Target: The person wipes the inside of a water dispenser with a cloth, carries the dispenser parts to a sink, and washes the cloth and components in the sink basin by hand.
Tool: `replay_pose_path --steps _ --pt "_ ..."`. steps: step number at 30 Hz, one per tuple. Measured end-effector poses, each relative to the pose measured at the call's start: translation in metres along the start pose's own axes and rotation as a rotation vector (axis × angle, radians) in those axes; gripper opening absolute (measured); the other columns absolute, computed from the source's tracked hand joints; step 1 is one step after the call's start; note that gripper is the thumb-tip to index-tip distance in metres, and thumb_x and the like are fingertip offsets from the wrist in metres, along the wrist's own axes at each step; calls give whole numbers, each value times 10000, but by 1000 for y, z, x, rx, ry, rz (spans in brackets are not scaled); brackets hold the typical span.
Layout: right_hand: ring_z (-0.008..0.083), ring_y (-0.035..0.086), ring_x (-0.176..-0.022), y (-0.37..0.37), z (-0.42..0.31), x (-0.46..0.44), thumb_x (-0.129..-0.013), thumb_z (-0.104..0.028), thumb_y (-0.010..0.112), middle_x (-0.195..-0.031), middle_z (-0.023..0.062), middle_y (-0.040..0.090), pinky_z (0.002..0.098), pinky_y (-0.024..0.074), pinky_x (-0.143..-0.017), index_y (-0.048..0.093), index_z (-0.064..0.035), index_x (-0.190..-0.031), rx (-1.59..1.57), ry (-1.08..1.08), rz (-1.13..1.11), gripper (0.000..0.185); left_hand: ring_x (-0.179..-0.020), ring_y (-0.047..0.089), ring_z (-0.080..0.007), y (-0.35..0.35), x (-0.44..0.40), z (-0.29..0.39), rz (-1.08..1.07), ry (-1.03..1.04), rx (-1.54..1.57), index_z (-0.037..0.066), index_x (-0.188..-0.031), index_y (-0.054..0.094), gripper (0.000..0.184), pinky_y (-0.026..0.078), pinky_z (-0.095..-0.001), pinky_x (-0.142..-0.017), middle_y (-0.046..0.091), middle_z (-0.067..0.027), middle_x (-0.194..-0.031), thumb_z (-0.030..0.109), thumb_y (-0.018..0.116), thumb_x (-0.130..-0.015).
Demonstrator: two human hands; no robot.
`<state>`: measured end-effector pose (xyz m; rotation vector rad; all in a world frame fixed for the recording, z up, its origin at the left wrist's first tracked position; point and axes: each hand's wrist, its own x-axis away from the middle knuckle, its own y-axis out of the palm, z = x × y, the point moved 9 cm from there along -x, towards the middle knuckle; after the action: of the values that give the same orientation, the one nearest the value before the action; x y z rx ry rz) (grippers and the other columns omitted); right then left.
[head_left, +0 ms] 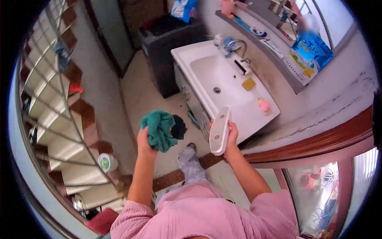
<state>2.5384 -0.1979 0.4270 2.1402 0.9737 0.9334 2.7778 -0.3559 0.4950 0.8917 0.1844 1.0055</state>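
1 green cloth (158, 130) is gripped by the left hand (145, 140), 1 white object (220, 130) by the right hand (232, 139).

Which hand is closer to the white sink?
The right hand, beside the near end of the sink. The left hand, holding a green cloth, is farther off, left of the sink.

Your one camera sits on your head, facing forward and steeply down over your pink shirt (223, 215); its wide, round-edged view catches your left hand (144, 140) and right hand (232, 137) close by, the sink (203, 75) farther off, stairs (81, 173) at left.
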Motion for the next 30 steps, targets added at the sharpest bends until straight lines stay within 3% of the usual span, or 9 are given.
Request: replay_pose_path --steps 1,5,8,13,18,22,23,26,30 --pt "278 598 -821 -5 -2 -21 -852 -432 364 -942 162 631 371 494 -743 580 26 -1080 33 -28 37 555 -1002 620 -299 10 -20 -4 40 2 -13 17 -1220 507 359 534 -443 -849 593 -159 -1156 74 406 -880" --pt "246 595 -793 -28 0 -103 -863 -398 457 -926 140 624 347 483 -698 571 14 -1069 -25 160 83 474 -1055 602 -279 64 -119 -18 -166 -31 -78 5 -1266 493 473 515 -421 -891 586 -152 -1195 10 379 -806" --pt "225 591 -791 -67 -50 -158 -844 -352 547 -960 136 617 346 481 -686 535 3 -1132 611 -86 418 457 -1017 600 -291 72 -190 -31 -200 -137 -241 74 -1270 488 482 528 -423 -839 575 -132 -1201 95 432 -792" --pt "220 589 -872 -124 -88 -238 -777 -403 675 -1013 130 600 358 485 -731 468 -6 -1250 822 -130 700 652 -875 635 -243 72 -263 -46 -138 -273 -128 1 -1122 562 329 537 -371 -762 639 -133 -1009 194 461 -875" --pt "222 601 -928 -178 -94 -308 -757 -406 715 -1059 143 615 361 492 -781 457 -26 -1281 1053 -50 838 697 -845 637 -251 93 -341 -82 -210 -412 -180 -20 -1108 560 351 540 -380 -729 640 -139 -980 225 452 -881" --pt "231 625 -907 -159 -128 -300 -826 -368 656 -1045 114 640 322 496 -777 578 -37 -1144 1240 -424 1048 466 -836 638 -268 113 -390 -106 -217 -652 -214 -30 -1095 563 361 546 -402 -699 636 -150 -968 239 450 -883" --pt "204 650 -810 -154 -144 -301 -892 -313 591 -964 90 659 303 500 -678 613 -54 -1072 1140 -427 1004 316 -811 644 -273 108 -413 -115 -209 -612 -193 -33 -1061 580 342 551 -411 -668 639 -148 -940 230 451 -885" --pt "158 647 -691 -104 -194 -294 -938 -263 536 -900 68 663 281 471 -567 599 -76 -1077 656 -465 922 241 -792 650 -264 144 -440 -99 -212 -614 -323 -27 -1036 595 308 557 -401 -652 644 -139 -917 216 479 -885" --pt "124 633 -620 -94 -243 -301 -971 -234 480 -901 64 657 246 432 -503 571 -78 -1103 803 -734 1059 224 -759 652 -238 132 -491 -110 -237 -660 -414 -3 -1044 600 243 562 -366 -636 649 -123 -907 159 518 -881"
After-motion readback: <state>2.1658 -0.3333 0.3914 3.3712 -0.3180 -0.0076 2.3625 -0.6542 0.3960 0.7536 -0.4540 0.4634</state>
